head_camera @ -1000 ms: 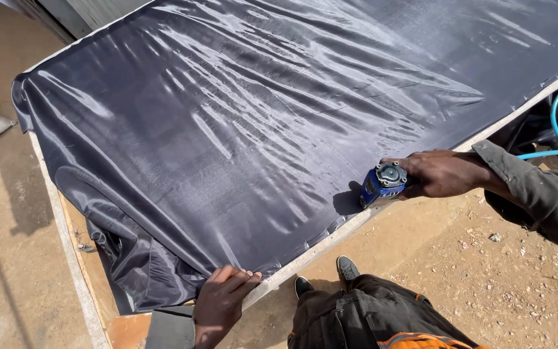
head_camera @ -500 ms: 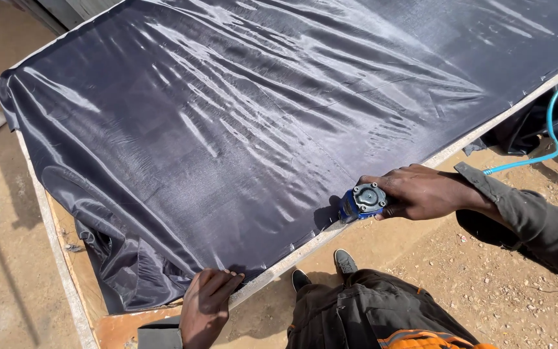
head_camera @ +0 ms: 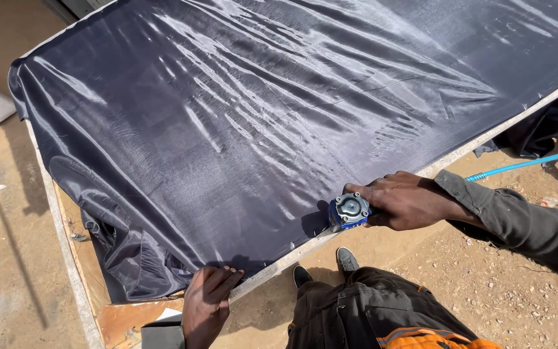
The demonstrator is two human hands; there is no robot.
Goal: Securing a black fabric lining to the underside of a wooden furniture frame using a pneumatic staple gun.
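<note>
- As the right hand [head_camera: 408,201], clenched on the blue stapler [head_camera: 350,211], had shifted along the board's near edge, the left hand [head_camera: 206,304] pressed flat, grasping nothing, on the dark fabric [head_camera: 259,123] near the corner.

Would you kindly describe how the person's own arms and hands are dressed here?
Both hands are bare, with no gloves. The right hand comes out of a long grey-green sleeve with a buttoned-style cuff. The left hand shows a similar grey cuff at the frame's bottom edge.

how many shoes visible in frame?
2. Both on the sandy ground just below the frame edge: left shoe and right shoe, side by side, heels hidden by the trousers.
</note>
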